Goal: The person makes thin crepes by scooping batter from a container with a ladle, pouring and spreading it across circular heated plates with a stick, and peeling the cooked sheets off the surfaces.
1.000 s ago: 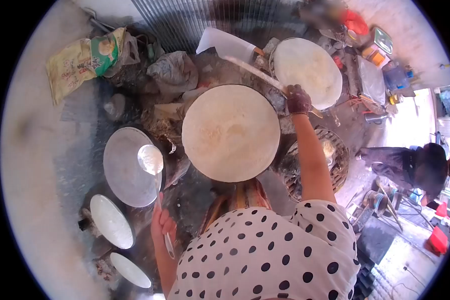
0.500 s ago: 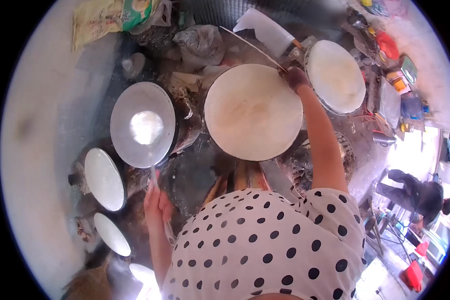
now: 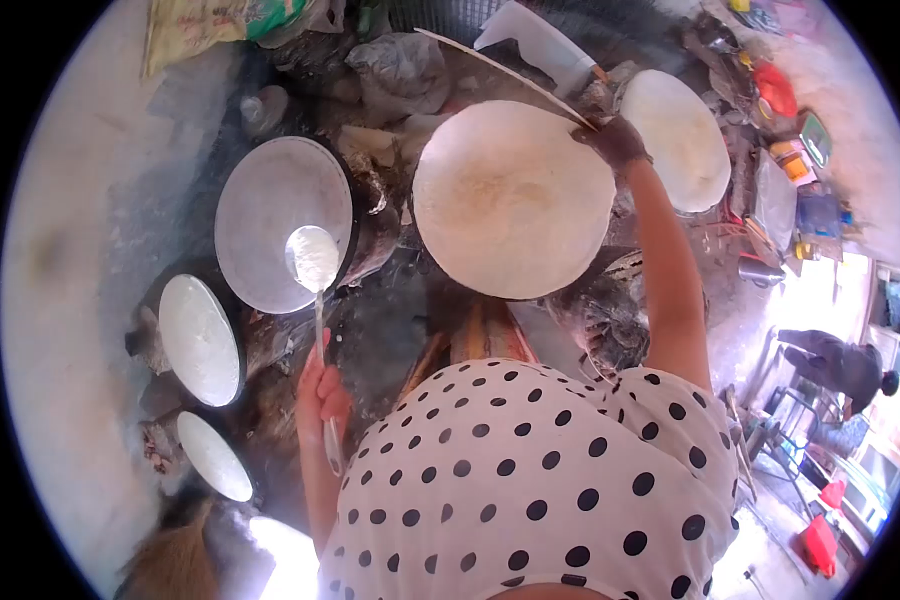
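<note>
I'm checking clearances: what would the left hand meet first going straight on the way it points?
Its ladle aside, probably the near edge of the grey griddle, though depth is unclear.

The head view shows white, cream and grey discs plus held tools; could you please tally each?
Grey round griddle: 1
Cream flatbread-like discs: 2
White-topped round vessels: 2
White-filled long-handled ladle: 1
Thin wooden stick: 1
Total: 7

Ladle [image 3: 314, 260] left griddle's [image 3: 270, 210] centre; now nearer its rim.
</note>
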The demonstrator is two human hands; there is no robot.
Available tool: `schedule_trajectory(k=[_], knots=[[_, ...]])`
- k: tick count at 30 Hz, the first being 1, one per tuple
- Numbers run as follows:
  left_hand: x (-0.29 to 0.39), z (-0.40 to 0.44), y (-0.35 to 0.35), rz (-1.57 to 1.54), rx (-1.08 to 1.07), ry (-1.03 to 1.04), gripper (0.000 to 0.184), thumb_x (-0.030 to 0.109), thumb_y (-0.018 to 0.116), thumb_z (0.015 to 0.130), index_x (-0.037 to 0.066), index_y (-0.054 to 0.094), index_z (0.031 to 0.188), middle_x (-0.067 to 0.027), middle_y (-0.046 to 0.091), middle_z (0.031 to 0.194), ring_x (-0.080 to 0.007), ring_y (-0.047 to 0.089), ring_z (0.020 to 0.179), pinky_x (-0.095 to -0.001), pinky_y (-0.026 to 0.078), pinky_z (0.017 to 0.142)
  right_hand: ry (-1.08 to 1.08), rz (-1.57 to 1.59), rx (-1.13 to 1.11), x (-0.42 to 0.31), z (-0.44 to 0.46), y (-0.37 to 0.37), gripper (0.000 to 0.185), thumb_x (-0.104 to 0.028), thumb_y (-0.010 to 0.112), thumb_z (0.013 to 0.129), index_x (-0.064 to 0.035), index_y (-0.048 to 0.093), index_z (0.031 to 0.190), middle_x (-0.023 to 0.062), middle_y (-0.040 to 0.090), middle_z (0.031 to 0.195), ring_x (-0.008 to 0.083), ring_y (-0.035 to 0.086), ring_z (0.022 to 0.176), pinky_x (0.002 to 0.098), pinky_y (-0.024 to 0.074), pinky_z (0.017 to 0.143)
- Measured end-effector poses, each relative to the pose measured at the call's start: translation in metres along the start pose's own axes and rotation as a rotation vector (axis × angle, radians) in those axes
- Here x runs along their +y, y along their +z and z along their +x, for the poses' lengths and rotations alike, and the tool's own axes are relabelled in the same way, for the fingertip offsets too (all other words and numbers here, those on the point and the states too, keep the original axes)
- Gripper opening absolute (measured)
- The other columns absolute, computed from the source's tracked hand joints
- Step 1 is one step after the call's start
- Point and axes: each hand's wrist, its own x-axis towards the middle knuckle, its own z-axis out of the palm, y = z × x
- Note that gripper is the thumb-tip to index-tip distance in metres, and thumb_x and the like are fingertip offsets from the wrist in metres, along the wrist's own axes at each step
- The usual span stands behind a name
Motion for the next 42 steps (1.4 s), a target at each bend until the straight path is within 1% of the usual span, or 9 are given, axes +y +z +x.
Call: schedule_trajectory(k=[7,8,9,15,21,27,29,33,42], knots=[[0.008,0.007,-0.003,0.022,-0.100,-0.038,0.041,0.019,0.032,0.101,0.009,0.030,0.141,0.0070,0.030,0.055,-0.0009,0.029,0.032,-0.0178,0.030,0.029,-0.161,0.229,0.067,-0.029,-0.103,-0.091,0.033,-0.031,0.070,0.078,-0.0048,0.067,0.098,0.0139,0.067,0.079,0.0184,0.060,0.069,0.0344,0.0471,0.069],[0.008,0.009,-0.002,0.032,-0.120,-0.046,0.041,0.019,0.032,0.101,0.009,0.030,0.141,0.0070,0.030,0.055,-0.0009,0.029,0.032,-0.0178,0.030,0.029,-0.504,-0.194,0.174,0.004,-0.073,-0.080,0.031,-0.028,0.069,0.079,-0.0026,0.067,0.096,0.0136,0.067,0.078,0.0179,0.059,0.068,0.0340,0.0467,0.066],[0.008,0.013,-0.001,0.023,-0.143,-0.054,0.041,0.018,0.032,0.101,0.008,0.029,0.141,0.0070,0.030,0.056,-0.0010,0.030,0.033,-0.0185,0.031,0.029,-0.437,-0.067,0.080,0.004,-0.068,-0.085,0.028,-0.044,0.059,0.085,-0.0195,0.067,0.094,0.0114,0.056,0.063,0.0294,0.058,0.062,0.0427,0.0477,0.063],[0.003,0.031,0.004,-0.016,-0.266,-0.079,0.043,0.017,0.032,0.101,0.007,0.026,0.142,0.0061,0.033,0.058,-0.0017,0.033,0.034,-0.0196,0.035,0.031,-0.263,-0.374,0.065,-0.026,-0.047,-0.049,0.043,-0.047,0.057,0.084,-0.0234,0.058,0.120,0.0132,0.066,0.100,0.0314,0.064,0.088,0.0412,0.0498,0.079],[0.007,0.027,0.010,-0.043,-0.345,-0.122,0.042,0.014,0.033,0.100,0.009,0.029,0.141,0.0045,0.033,0.061,-0.0043,0.033,0.038,-0.0204,0.032,0.035,-0.183,0.200,0.393,-0.001,-0.071,-0.002,0.051,-0.047,0.057,0.084,-0.0187,0.053,0.126,0.0176,0.061,0.114,0.0349,0.058,0.103,0.0424,0.0468,0.086],[0.026,0.001,0.017,-0.323,-0.359,-0.209,0.043,0.016,0.033,0.100,0.007,0.027,0.142,0.0034,0.034,0.059,-0.0058,0.034,0.038,-0.0211,0.032,0.035,-0.090,0.006,0.518,0.018,-0.229,0.075,0.042,-0.022,0.054,0.089,-0.0127,0.048,0.130,0.0130,0.050,0.131,0.0338,0.058,0.104,0.0423,0.0490,0.084],[0.030,-0.018,0.021,0.590,-0.260,0.137,0.043,0.016,0.035,0.100,0.008,0.030,0.141,0.0038,0.034,0.058,-0.0049,0.033,0.038,-0.0224,0.032,0.036,-0.074,0.012,0.528,0.015,-0.291,0.097,0.044,-0.022,0.056,0.088,-0.0164,0.048,0.131,0.0130,0.054,0.127,0.0337,0.059,0.101,0.0426,0.0499,0.081],[0.012,-0.003,0.040,0.627,-0.119,0.055,0.039,0.015,0.039,0.098,0.009,0.039,0.137,0.0053,0.034,0.058,-0.0026,0.032,0.038,-0.0193,0.027,0.035,0.175,0.236,0.263,0.016,-0.350,0.159,0.044,-0.022,0.056,0.088,-0.0198,0.049,0.131,0.0137,0.057,0.121,0.0344,0.058,0.104,0.0425,0.0506,0.081],[-0.042,0.106,0.083,0.655,-0.614,-0.303,0.024,0.015,0.041,0.096,0.011,0.049,0.118,0.0047,0.039,0.058,-0.0054,0.035,0.038,-0.0210,0.029,0.034,0.170,0.237,0.365,-0.023,-0.416,0.135,0.042,-0.025,0.057,0.087,-0.0250,0.051,0.129,0.0153,0.053,0.128,0.0344,0.056,0.108,0.0414,0.0465,0.088]])
